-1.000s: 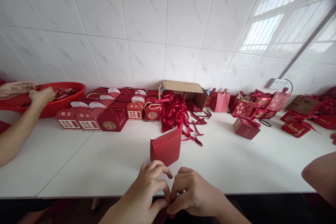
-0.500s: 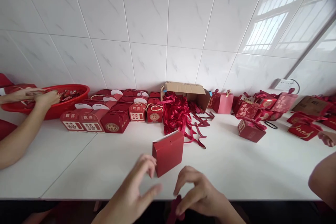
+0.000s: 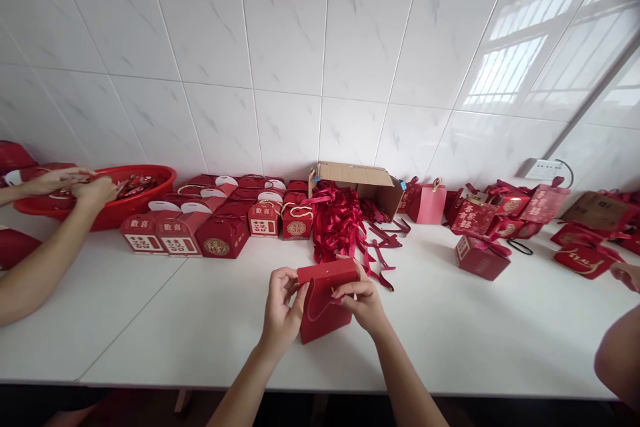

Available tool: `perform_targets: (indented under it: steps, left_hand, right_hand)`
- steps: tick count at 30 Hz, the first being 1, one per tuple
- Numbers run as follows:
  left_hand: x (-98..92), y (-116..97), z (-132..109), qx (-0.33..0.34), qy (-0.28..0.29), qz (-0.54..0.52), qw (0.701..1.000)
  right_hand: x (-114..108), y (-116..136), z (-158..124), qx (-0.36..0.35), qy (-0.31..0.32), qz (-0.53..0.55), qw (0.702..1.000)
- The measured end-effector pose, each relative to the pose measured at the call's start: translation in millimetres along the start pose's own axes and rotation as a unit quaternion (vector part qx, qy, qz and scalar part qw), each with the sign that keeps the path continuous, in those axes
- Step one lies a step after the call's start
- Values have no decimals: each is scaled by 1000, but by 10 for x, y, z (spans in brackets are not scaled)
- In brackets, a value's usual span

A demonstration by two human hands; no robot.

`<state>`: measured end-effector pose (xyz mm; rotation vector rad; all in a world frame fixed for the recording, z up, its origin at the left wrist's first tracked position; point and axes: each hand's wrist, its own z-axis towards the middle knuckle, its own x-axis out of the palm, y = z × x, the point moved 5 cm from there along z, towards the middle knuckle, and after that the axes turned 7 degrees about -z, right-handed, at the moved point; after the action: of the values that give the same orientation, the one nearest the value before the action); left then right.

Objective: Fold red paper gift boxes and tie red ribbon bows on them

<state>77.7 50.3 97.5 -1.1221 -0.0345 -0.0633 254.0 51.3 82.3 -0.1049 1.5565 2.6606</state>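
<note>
A red gift box [image 3: 327,328] stands upright on the white table in front of me, its top folded over. My left hand [image 3: 284,303] is closed on the box's upper left edge, thumb in front and fingers at the side. At the upper right, my right hand [image 3: 361,299] pinches a thin dark red ribbon [image 3: 315,315] against the front of the box. The ribbon hangs in a loop between the two hands. Behind the box, a heap of red ribbons [image 3: 337,223] spills from an open cardboard carton [image 3: 355,174].
Left of the ribbons stand several filled-out red boxes [image 3: 223,237]. Further left, a co-worker's hands [image 3: 95,190] are over a red basin [image 3: 163,180]. A ribboned box [image 3: 481,259] and several red bags [image 3: 473,213] stand at right, near another person's arm [image 3: 620,353].
Both hands have moved forward from the table's near edge to the gift box and hold its top. The ribbon has come up with my right hand to the box front.
</note>
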Motion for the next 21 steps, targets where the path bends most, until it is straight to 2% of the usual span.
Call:
perform_targets:
  steps: [4, 6, 9, 12, 15, 21]
  left_hand:
    - [77, -25, 7, 0, 59, 34, 998]
    - [88, -53, 11, 25, 79, 59, 995]
    - [76, -61, 2, 58, 68, 68, 994]
    - [100, 4, -31, 30, 69, 57, 996]
    - [141, 37, -72, 11, 65, 43, 997]
    - [179, 61, -128, 41, 16, 57, 997]
  right_hand:
    - [63, 13, -74, 17, -53, 13, 998]
    - [74, 48, -101, 27, -69, 20, 997]
    - [84, 108, -128, 47, -81, 17, 995]
    - [81, 148, -159, 56, -89, 3, 994]
    - [75, 159, -186, 50, -90, 3, 995]
    - [83, 149, -204, 18, -101, 4, 995]
